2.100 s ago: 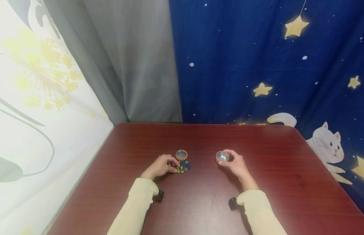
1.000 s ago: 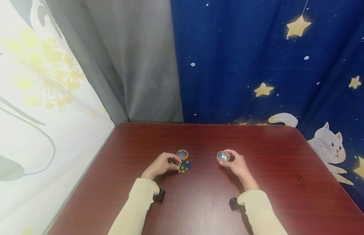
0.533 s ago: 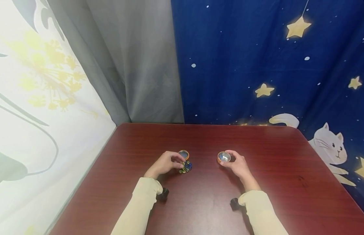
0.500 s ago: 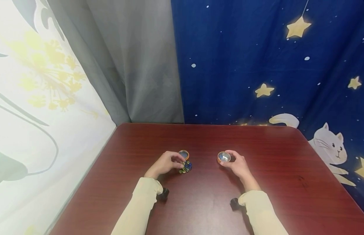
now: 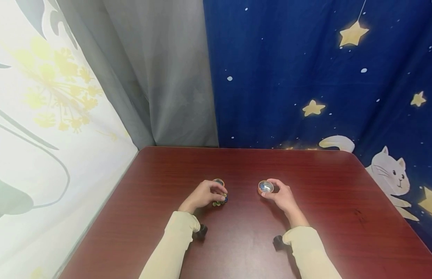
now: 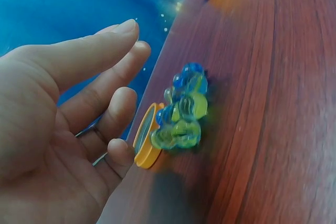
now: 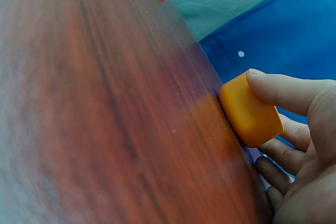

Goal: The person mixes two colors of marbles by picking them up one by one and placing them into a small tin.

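My left hand [image 5: 203, 194] is over a small cluster of green, yellow and blue glass marbles [image 6: 181, 129], thumb and index tips close together. A yellowish marble [image 5: 225, 195] shows at those fingertips in the head view; in the left wrist view the thumb covers the spot. Just behind the cluster lies a round orange-rimmed lid [image 6: 148, 137], partly hidden by the hand in the head view. My right hand [image 5: 281, 195] grips a small round orange tin [image 7: 249, 111] between thumb and fingers. Its silvery inside [image 5: 266, 186] faces up, with a bit of blue in it.
The dark red wooden table [image 5: 244, 236] reaches back to a grey curtain [image 5: 177, 77] and a blue star-printed curtain [image 5: 271, 77]. A white floral cloth [image 5: 45, 155] hangs along the left side. Black wrist straps [image 5: 278, 243] show under both sleeves.
My left hand has shifted rightward across the marbles toward the tin, covering more of the cluster and lid in the head view. The right hand keeps holding the tin in about the same place.
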The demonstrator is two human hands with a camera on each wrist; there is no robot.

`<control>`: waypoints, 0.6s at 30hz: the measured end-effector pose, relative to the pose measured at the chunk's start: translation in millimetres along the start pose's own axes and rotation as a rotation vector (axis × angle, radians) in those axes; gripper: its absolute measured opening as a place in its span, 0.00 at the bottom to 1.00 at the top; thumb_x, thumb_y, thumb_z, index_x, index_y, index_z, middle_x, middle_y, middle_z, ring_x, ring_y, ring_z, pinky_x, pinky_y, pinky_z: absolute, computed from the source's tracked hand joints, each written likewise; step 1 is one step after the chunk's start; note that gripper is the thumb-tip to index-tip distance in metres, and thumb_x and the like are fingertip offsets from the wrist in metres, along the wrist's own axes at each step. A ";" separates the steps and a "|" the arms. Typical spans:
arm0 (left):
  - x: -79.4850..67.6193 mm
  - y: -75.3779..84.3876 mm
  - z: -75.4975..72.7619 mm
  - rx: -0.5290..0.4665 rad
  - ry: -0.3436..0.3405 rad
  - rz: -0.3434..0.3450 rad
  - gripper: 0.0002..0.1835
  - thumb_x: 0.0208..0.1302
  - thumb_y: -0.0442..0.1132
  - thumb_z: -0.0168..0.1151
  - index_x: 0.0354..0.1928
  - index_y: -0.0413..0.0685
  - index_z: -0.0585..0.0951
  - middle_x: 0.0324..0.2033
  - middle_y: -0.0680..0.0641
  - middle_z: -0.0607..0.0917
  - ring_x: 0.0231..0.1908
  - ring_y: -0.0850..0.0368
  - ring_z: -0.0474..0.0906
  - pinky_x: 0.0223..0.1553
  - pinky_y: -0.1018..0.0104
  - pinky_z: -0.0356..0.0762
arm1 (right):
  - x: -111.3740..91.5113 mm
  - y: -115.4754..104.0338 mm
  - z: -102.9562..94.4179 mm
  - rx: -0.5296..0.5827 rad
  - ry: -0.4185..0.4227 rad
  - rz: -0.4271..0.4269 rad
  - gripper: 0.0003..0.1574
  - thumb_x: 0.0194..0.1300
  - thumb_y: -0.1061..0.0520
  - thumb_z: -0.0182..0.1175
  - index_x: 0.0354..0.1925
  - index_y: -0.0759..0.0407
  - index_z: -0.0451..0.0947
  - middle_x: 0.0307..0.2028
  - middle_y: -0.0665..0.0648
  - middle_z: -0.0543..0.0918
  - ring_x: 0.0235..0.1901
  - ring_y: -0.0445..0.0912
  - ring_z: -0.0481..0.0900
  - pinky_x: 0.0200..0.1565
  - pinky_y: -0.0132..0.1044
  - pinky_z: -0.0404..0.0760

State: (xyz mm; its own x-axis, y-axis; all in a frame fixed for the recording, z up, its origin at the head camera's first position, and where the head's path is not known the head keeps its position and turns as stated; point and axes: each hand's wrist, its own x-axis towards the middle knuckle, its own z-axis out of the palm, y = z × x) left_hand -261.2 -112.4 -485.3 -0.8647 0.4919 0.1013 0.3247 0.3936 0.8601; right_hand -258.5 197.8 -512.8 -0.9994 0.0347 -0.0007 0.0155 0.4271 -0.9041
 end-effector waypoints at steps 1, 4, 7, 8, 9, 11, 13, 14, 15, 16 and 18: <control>0.5 1.0 0.9 0.006 0.000 0.001 0.10 0.55 0.31 0.72 0.40 0.41 0.86 0.31 0.51 0.86 0.31 0.59 0.81 0.34 0.66 0.78 | -0.1 -0.1 0.0 -0.001 -0.001 0.003 0.39 0.49 0.60 0.75 0.59 0.61 0.73 0.55 0.66 0.76 0.58 0.58 0.67 0.60 0.55 0.59; 2.5 3.1 3.4 0.013 0.004 0.008 0.10 0.55 0.30 0.72 0.41 0.39 0.86 0.33 0.53 0.84 0.31 0.60 0.81 0.34 0.67 0.78 | -0.4 -0.5 -0.2 -0.006 -0.002 0.016 0.39 0.50 0.59 0.75 0.59 0.60 0.73 0.56 0.65 0.75 0.59 0.59 0.64 0.60 0.57 0.58; 5.2 4.1 6.6 0.020 0.020 0.023 0.10 0.55 0.30 0.72 0.40 0.40 0.86 0.34 0.52 0.83 0.31 0.60 0.81 0.33 0.67 0.78 | -1.0 -1.2 -0.2 -0.006 -0.003 0.025 0.38 0.50 0.59 0.74 0.59 0.60 0.73 0.56 0.66 0.74 0.60 0.60 0.62 0.60 0.58 0.57; 6.0 4.6 7.8 0.019 0.027 0.025 0.10 0.55 0.30 0.72 0.40 0.41 0.86 0.34 0.53 0.83 0.31 0.60 0.81 0.33 0.66 0.78 | -1.0 -1.4 -0.3 -0.008 -0.002 0.025 0.38 0.50 0.59 0.74 0.59 0.60 0.73 0.56 0.66 0.74 0.60 0.60 0.62 0.60 0.59 0.57; 7.1 4.9 9.3 0.019 0.037 0.026 0.09 0.54 0.30 0.72 0.39 0.42 0.86 0.33 0.53 0.83 0.31 0.60 0.81 0.33 0.66 0.78 | -0.9 -1.5 -0.3 -0.010 -0.001 0.022 0.38 0.50 0.59 0.74 0.59 0.60 0.73 0.56 0.66 0.74 0.60 0.60 0.62 0.60 0.58 0.58; 8.8 6.2 12.8 0.013 0.054 0.010 0.09 0.54 0.31 0.72 0.38 0.44 0.86 0.31 0.53 0.85 0.31 0.60 0.81 0.32 0.66 0.77 | -1.3 -1.8 -0.1 -0.011 0.000 0.019 0.38 0.50 0.59 0.74 0.59 0.60 0.73 0.55 0.66 0.75 0.59 0.59 0.64 0.60 0.58 0.58; 10.5 8.0 16.8 0.003 0.072 -0.010 0.08 0.54 0.31 0.73 0.37 0.45 0.86 0.30 0.52 0.85 0.31 0.59 0.82 0.31 0.66 0.77 | -1.6 -1.5 0.2 -0.011 0.002 0.014 0.38 0.50 0.59 0.74 0.59 0.60 0.73 0.55 0.66 0.75 0.58 0.59 0.66 0.59 0.57 0.60; 11.4 8.9 19.0 -0.002 0.079 -0.025 0.08 0.54 0.31 0.73 0.37 0.46 0.86 0.29 0.53 0.85 0.31 0.60 0.82 0.31 0.66 0.77 | -1.7 -1.1 0.5 -0.008 0.004 0.012 0.38 0.50 0.59 0.74 0.59 0.60 0.73 0.55 0.66 0.76 0.57 0.58 0.67 0.59 0.56 0.61; 12.8 9.2 21.4 -0.008 0.087 -0.034 0.08 0.54 0.31 0.73 0.36 0.46 0.86 0.29 0.53 0.86 0.31 0.60 0.82 0.31 0.66 0.77 | -1.6 -0.7 0.7 -0.003 0.005 0.008 0.38 0.49 0.60 0.74 0.59 0.61 0.73 0.55 0.65 0.76 0.56 0.58 0.68 0.58 0.56 0.62; 13.5 10.1 23.4 -0.014 0.093 -0.047 0.08 0.54 0.31 0.72 0.36 0.47 0.86 0.29 0.54 0.86 0.31 0.60 0.82 0.30 0.66 0.77 | -1.7 -0.4 0.9 -0.001 0.006 0.007 0.38 0.49 0.60 0.75 0.59 0.61 0.73 0.55 0.65 0.76 0.56 0.58 0.68 0.58 0.55 0.62; 15.6 11.4 27.2 -0.019 0.102 -0.059 0.07 0.55 0.32 0.72 0.36 0.48 0.86 0.28 0.54 0.86 0.30 0.60 0.82 0.30 0.65 0.78 | -1.5 0.1 1.2 0.004 0.008 0.003 0.38 0.49 0.60 0.75 0.59 0.61 0.74 0.54 0.65 0.76 0.56 0.58 0.69 0.58 0.55 0.63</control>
State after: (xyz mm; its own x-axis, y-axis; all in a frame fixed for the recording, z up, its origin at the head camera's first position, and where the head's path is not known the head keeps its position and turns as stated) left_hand -260.5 -79.1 -487.6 -0.9167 0.3868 0.1001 0.2661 0.4042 0.8751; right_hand -257.0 196.8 -513.4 -0.9991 0.0433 -0.0002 0.0185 0.4232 -0.9058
